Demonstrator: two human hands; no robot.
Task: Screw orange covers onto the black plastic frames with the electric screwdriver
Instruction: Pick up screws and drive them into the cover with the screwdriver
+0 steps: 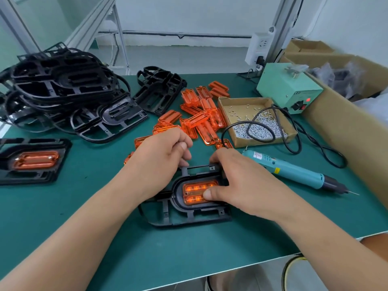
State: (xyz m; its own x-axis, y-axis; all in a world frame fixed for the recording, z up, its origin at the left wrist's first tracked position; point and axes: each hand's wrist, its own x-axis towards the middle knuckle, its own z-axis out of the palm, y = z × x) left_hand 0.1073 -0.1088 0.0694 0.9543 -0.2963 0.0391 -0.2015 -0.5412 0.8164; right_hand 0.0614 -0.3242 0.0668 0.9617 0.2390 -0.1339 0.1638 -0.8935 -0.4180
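Observation:
A black plastic frame (184,215) lies on the green mat in front of me, with an orange cover (194,193) seated in its oval recess. My right hand (237,183) rests on the frame's right side, its thumb pressing on the cover. My left hand (161,160) grips the frame's far left edge, fingers curled. The teal electric screwdriver (294,171) lies on the mat just right of my right hand, tip pointing right. Nobody holds it.
Loose orange covers (199,114) lie in a heap behind my hands. A cardboard tray of screws (258,122) and a green power unit (289,87) sit at the right. Black frames (63,93) pile at the left; a frame with a cover (31,160) lies near the left edge.

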